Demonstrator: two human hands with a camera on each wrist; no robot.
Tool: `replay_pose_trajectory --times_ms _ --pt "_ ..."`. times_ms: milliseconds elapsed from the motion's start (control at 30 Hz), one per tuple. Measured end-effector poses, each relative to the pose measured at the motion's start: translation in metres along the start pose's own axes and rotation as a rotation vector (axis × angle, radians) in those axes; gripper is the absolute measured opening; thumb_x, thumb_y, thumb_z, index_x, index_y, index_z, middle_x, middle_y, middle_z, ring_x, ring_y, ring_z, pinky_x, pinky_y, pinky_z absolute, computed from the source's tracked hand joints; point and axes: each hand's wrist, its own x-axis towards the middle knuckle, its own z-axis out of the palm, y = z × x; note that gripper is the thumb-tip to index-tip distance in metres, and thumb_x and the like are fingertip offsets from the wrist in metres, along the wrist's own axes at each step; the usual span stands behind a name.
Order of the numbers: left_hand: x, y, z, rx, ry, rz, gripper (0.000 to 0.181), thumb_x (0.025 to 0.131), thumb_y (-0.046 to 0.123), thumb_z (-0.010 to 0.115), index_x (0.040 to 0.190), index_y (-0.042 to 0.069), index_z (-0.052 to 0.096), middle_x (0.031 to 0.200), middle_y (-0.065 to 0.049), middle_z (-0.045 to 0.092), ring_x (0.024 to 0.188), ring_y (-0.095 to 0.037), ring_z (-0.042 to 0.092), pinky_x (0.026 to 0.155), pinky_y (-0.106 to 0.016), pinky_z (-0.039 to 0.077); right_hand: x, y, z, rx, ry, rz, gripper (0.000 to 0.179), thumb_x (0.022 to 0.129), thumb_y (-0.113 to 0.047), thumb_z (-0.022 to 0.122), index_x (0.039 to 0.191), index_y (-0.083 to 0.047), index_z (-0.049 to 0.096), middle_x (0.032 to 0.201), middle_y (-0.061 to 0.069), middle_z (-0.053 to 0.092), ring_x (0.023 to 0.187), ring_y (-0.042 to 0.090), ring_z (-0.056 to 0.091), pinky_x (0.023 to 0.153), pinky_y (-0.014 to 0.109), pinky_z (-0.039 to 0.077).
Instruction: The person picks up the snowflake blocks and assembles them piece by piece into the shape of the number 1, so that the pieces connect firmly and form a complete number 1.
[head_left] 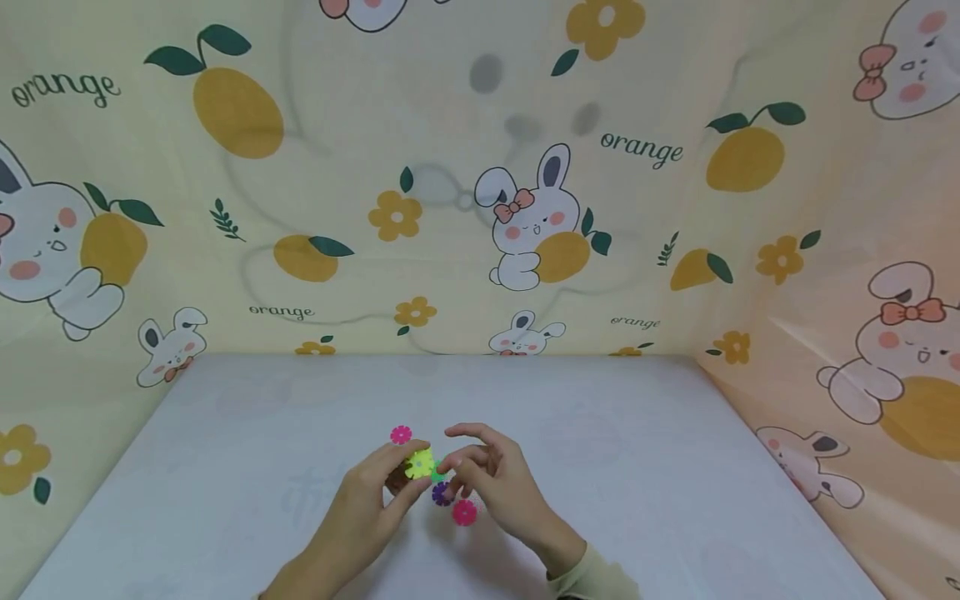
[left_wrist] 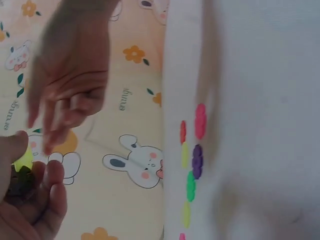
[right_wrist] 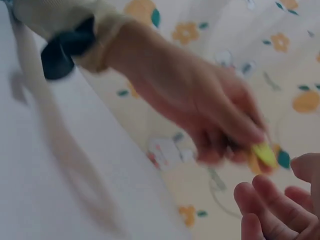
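My left hand (head_left: 367,487) pinches a yellow notched plastic disc (head_left: 419,464) between thumb and fingers, held up above the white table. In the left wrist view a darker piece (left_wrist: 21,182) shows below the yellow disc (left_wrist: 24,159) inside that grip. Just to the right is my right hand (head_left: 502,483), its fingers loosely bent and apart, holding nothing. The right wrist view shows the right fingers (right_wrist: 272,205) spread below the yellow disc (right_wrist: 263,154). Beneath the hands lie a green disc (head_left: 438,472), a purple disc (head_left: 442,493) and a pink disc (head_left: 464,512).
Another pink disc (head_left: 401,434) lies farther back on the white tabletop (head_left: 637,467). In the left wrist view a red disc (left_wrist: 183,132) and a yellow disc (left_wrist: 186,215) also lie there. A patterned cloth (head_left: 450,267) with rabbits and oranges surrounds the table's back and sides.
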Motion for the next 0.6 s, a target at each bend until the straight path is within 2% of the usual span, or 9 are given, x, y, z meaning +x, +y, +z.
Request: replay_pose_trajectory --times_ms 167,267,333,467,600 --pt "0.003 0.000 -0.005 -0.114 -0.059 -0.111 0.024 0.096 0.014 0.069 0.120 0.013 0.063 0.086 0.009 0.062 0.073 -0.003 0.055 0.067 -0.020 0.052 0.010 0.017 -0.030 -0.177 0.089 0.053 0.027 0.104 -0.013 0.054 0.127 0.000 0.059 0.108 0.033 0.069 0.079 0.016 0.072 0.073 0.033 0.060" --pt "0.005 0.000 -0.007 -0.146 -0.101 -0.198 0.028 0.093 0.021 0.074 0.118 0.016 0.062 0.084 0.005 0.061 0.074 -0.006 0.055 0.067 -0.019 0.051 0.014 0.030 -0.043 -0.279 0.116 0.087 0.027 0.104 -0.013 0.055 0.125 0.002 0.061 0.111 0.031 0.069 0.088 0.028 0.072 0.077 0.034 0.060" --pt "0.006 0.001 -0.008 -0.155 -0.110 -0.251 0.033 0.090 0.023 0.078 0.118 0.017 0.062 0.084 0.003 0.060 0.074 -0.008 0.054 0.067 -0.019 0.051 0.016 0.036 -0.048 -0.358 0.128 0.100 0.027 0.102 -0.014 0.058 0.123 0.003 0.062 0.113 0.027 0.070 0.095 0.032 0.071 0.079 0.031 0.059" --pt "0.008 0.002 -0.007 -0.151 -0.078 -0.313 0.036 0.085 0.021 0.082 0.116 0.018 0.063 0.081 0.002 0.059 0.072 -0.009 0.055 0.067 -0.020 0.051 0.015 0.046 -0.055 -0.532 0.143 0.165 0.031 0.099 -0.019 0.065 0.125 -0.003 0.065 0.119 0.016 0.070 0.108 0.028 0.065 0.088 0.035 0.056" --pt "0.009 0.003 -0.007 -0.124 -0.036 -0.329 0.035 0.084 0.018 0.084 0.113 0.018 0.065 0.080 0.003 0.061 0.071 -0.009 0.056 0.067 -0.020 0.052 0.013 0.057 -0.059 -0.741 0.071 0.220 0.038 0.094 -0.018 0.072 0.129 -0.006 0.066 0.129 0.016 0.065 0.120 0.034 0.059 0.102 0.053 0.051"
